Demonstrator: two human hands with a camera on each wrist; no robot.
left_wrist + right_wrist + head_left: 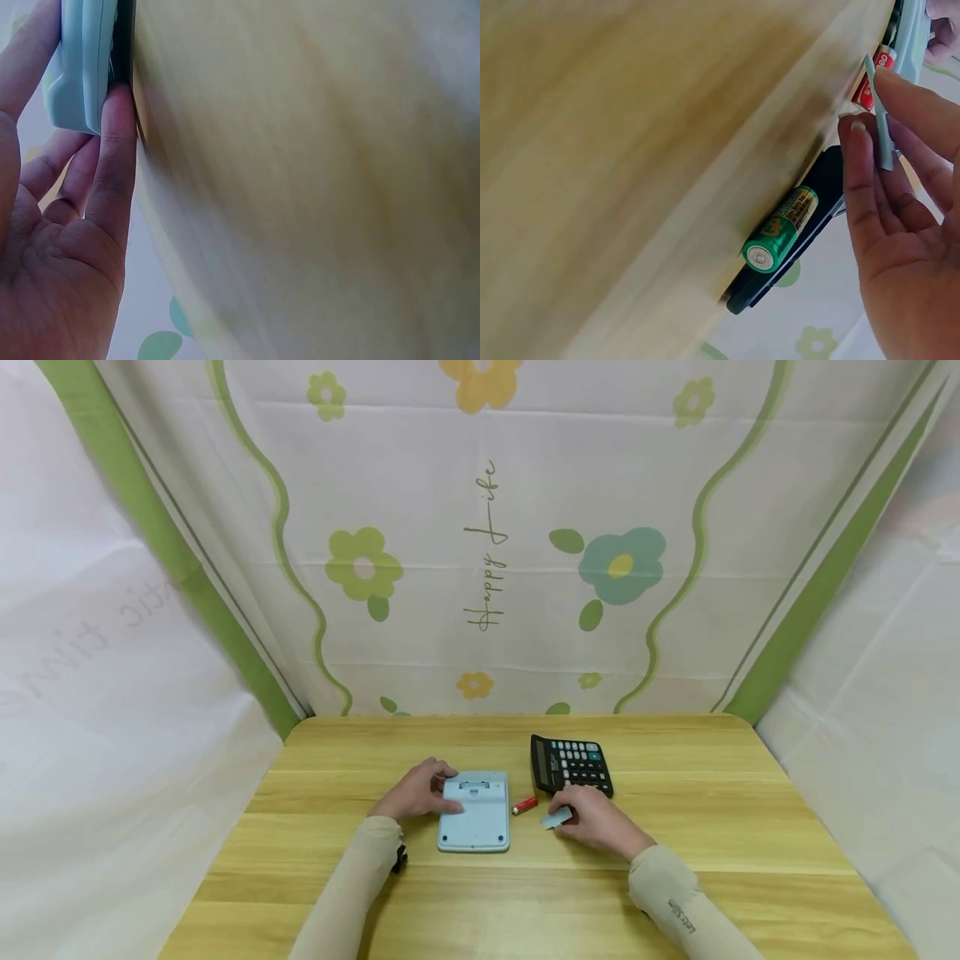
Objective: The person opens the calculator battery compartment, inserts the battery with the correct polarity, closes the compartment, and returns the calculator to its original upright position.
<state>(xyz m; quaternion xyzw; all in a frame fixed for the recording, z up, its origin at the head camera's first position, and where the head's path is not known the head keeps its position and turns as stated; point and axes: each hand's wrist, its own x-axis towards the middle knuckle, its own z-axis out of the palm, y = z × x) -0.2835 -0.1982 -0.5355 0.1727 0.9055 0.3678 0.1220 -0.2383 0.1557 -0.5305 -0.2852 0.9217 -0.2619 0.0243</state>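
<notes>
A light blue calculator (474, 822) lies face down, its battery slot uncovered near the far edge. My left hand (420, 792) grips its left side, thumb on the back; in the left wrist view, fingers reach under the calculator's edge (75, 82). Between thumb and fingers, my right hand (596, 820) pinches a small light blue battery cover (557, 817), seen edge-on as a thin cover (881, 124) in the right wrist view. A red battery (524, 805) rests on the table between the calculator and my right hand.
Beyond my right hand sits a black calculator (577, 762), keys up. A green battery (780, 229) lies beside it in the right wrist view, hidden in the head view. The wooden table (675, 793) ends at a flowered curtain (420, 652).
</notes>
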